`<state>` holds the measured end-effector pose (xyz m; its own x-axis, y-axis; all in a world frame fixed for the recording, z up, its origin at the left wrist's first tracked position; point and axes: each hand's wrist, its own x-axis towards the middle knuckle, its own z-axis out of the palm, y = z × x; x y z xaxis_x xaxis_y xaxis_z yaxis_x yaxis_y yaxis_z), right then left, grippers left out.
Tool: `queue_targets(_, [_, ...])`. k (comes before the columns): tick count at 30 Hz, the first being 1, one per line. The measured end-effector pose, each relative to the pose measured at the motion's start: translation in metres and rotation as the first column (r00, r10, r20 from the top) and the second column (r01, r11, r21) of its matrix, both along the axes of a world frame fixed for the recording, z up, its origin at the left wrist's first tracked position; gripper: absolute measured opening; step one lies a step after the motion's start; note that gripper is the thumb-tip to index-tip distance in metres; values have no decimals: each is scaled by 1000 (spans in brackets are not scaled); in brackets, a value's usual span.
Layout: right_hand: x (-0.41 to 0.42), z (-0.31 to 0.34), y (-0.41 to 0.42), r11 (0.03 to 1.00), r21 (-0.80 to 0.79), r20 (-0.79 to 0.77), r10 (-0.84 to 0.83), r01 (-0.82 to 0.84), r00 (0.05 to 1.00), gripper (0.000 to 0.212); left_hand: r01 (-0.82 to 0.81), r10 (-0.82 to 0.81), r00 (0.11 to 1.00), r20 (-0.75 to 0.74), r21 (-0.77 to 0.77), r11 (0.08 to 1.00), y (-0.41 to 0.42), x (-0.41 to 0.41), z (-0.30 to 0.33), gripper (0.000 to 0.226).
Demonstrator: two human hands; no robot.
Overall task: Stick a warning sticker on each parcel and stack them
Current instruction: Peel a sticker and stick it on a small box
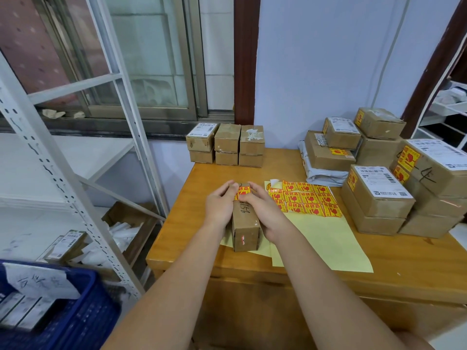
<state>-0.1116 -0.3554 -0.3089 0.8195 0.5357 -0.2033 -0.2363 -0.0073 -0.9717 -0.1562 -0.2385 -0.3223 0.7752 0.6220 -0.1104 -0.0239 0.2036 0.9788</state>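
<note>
Both hands close on one long brown parcel (245, 218) that lies at the middle of the wooden table (417, 263), its length running from six toward twelve o'clock. At nine o'clock of the box the left hand (219, 207) curls over the far end, steadying it so it cannot slide. At three o'clock the right hand (262, 213) lies along the other flank, and its fingertips (243, 198) press down on a yellow-and-red warning sticker (243, 192) at the box's far top face, probably smoothing it flat so the edges bond.

At two o'clock of the parcel the sticker sheet (307, 199) lies within easy reach of the right hand, its unused labels on pale yellow backing paper (328, 238), which also runs under the box.

Further toward three o'clock stand stacked, already labelled parcels (379, 195), so finished work seems to collect on that side. At twelve o'clock, along the table's far edge, small boxes (226, 144) show no sticker on the faces in view and likely wait their turn.
</note>
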Motion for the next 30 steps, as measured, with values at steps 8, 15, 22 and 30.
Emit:
queue_targets(8, [-6,0,-1,995,-90,89,-31,39,996,62,30,-30,999,-17,11,999,0,-3,2,24])
queue_targets(15, [-2,-4,-5,999,-32,75,-22,24,997,70,61,-61,998,-2,-19,998,2,-4,4,30])
queue_targets(22, [-1,-6,-1,998,-26,56,-62,63,997,64,44,-44,999,-4,4,999,2,-2,-1,19])
queue_targets(30, [-5,-2,-2,993,-94,95,-57,66,994,56,11,-10,1000,-18,15,1000,0,-2,-1,13])
